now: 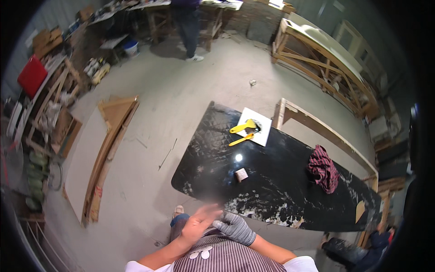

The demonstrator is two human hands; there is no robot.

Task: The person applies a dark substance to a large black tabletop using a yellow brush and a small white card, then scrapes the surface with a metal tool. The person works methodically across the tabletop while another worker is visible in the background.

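Hands met low over the striped apron: I watched the bare left hand, fingers spread and motion-blurred, touching the grey-gloved right hand, curled on nothing I could see. A small block sat apart on the black slab, too small to identify.

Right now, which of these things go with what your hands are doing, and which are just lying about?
In use:
grey glove on right hand
bare left hand
black slab
small block

Lying about:
yellow scrapers on white tile
red checked cloth
wooden frames
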